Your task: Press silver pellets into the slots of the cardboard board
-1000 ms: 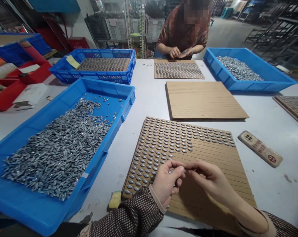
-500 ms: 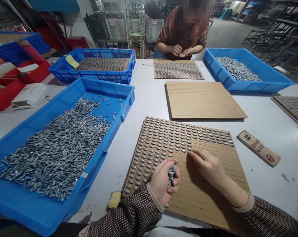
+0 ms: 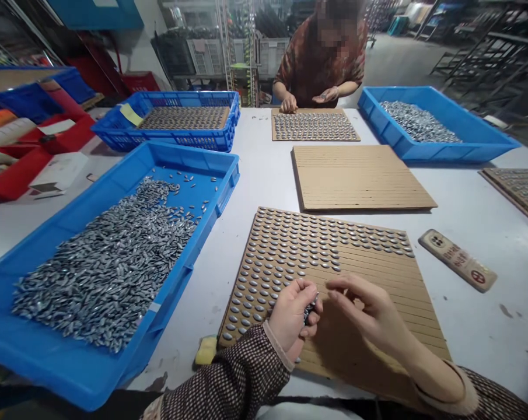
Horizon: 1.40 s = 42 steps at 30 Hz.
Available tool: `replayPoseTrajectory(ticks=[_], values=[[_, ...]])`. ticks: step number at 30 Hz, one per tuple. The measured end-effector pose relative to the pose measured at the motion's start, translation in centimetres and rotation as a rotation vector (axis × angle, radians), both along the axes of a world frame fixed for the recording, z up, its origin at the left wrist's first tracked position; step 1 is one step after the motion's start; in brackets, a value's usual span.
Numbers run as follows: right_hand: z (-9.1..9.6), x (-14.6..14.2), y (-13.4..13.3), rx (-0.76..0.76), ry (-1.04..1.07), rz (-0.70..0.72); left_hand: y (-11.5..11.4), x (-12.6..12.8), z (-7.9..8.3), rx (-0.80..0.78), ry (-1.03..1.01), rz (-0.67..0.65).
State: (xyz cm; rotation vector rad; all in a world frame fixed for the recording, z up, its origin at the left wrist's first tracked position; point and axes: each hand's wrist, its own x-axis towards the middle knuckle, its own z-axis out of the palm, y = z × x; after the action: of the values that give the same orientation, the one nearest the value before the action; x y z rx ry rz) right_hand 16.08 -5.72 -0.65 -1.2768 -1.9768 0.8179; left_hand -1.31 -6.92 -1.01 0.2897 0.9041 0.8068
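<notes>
Starting at the left, a blue tray (image 3: 49, 373) on the tabletop (image 3: 264, 175) holds a deep heap of small grey metal pieces (image 3: 101, 262), so plenty of stock lies unplaced. Just right of it, the left hand (image 3: 290, 315) hovers over the near edge of the slotted cardboard sheet (image 3: 404, 286), its fingers curled tight round a small clutch (image 3: 308, 308) of the same pieces. By my judgement the sheet is roughly half filled: pieces stand in its far rows and down its left part, while the near right slots are bare. The right hand (image 3: 369, 318) sits just beside the left, thumb and forefinger drawn narrow toward the clutch; whether they pinch a piece I cannot tell. Further right lies a flat beige tag (image 3: 457, 259) with red and dark markings, too small to read; no other writing is legible.
</notes>
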Motion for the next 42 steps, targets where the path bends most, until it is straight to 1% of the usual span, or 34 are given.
replayPoseTrajectory(ticks=[2, 5, 7, 8, 10, 12, 16, 18, 20, 22, 25, 27, 29, 30, 31, 33, 34, 35, 36, 39, 42], values=[[0.6, -1.0, -0.5, -0.131, 0.089, 0.045, -0.2, 0.0, 0.3, 0.013, 0.016, -0.001], [0.6, -1.9, -0.8, -0.309, 0.251, 0.073, -0.6, -0.3, 0.6, 0.042, 0.024, -0.020], [0.3, -2.4, -1.0, -0.358, 0.346, 0.062, -1.0, -0.6, 0.6, 0.057, 0.023, -0.038], [0.2, -2.6, -1.2, -0.349, 0.361, 0.052, -1.1, -0.7, 0.6, 0.056, 0.027, -0.046], [0.0, -2.9, -1.6, -0.271, 0.320, 0.029, -1.4, -0.9, 0.4, 0.043, 0.050, -0.052], [-0.2, -3.1, -2.0, -0.132, 0.214, 0.016, -1.5, -0.9, 0.1, 0.039, 0.083, -0.040], [-0.9, -3.0, -2.6, 0.219, -0.008, -0.046, -1.5, -0.8, -0.3, 0.096, 0.151, -0.012], [-1.4, -2.8, -2.8, 0.319, -0.086, -0.078, -1.5, -0.7, -0.3, 0.108, 0.157, -0.014], [-1.8, -2.7, -3.0, 0.341, -0.142, -0.084, -1.6, -0.7, -0.4, 0.087, 0.129, -0.018], [-2.0, -2.6, -3.2, 0.327, -0.162, -0.071, -1.6, -0.6, -0.5, 0.050, 0.084, -0.005], [-1.7, -2.7, -3.4, 0.305, -0.120, -0.042, -1.6, -0.8, -0.3, 0.011, 0.019, 0.011], [-1.0, -2.5, -3.2, 0.260, -0.067, -0.037, -1.3, -1.3, 0.4, -0.022, -0.032, -0.019], [-0.3, -2.2, -2.6, 0.189, -0.017, -0.067, -0.8, -2.2, 1.4, -0.057, -0.099, -0.027], [0.0, -1.9, -2.2, 0.158, 0.001, -0.095, -0.4, -2.7, 1.9, -0.066, -0.137, 0.005], [0.0, -1.7, -1.7, 0.138, 0.007, -0.121, -0.1, -3.2, 2.4, -0.057, -0.179, 0.078], [-0.6, -1.2, -0.6, 0.140, -0.018, -0.142, 0.4, -4.1, 2.9, -0.012, -0.230, 0.234], [-1.2, -1.0, 0.0, 0.153, -0.059, -0.126, 0.5, -4.3, 2.9, -0.017, -0.243, 0.277], [-2.0, -0.9, 0.6, 0.173, -0.111, -0.098, 0.5, -4.4, 2.8, -0.048, -0.259, 0.280], [-2.8, -0.8, 1.1, 0.197, -0.175, -0.067, 0.5, -4.4, 2.6, -0.094, -0.282, 0.254], [-4.8, -1.0, 2.4, 0.294, -0.376, -0.012, 0.0, -4.0, 1.6, -0.195, -0.370, 0.145], [-5.4, -1.3, 2.8, 0.346, -0.474, -0.001, -0.4, -3.4, 1.2, -0.189, -0.340, 0.176]])
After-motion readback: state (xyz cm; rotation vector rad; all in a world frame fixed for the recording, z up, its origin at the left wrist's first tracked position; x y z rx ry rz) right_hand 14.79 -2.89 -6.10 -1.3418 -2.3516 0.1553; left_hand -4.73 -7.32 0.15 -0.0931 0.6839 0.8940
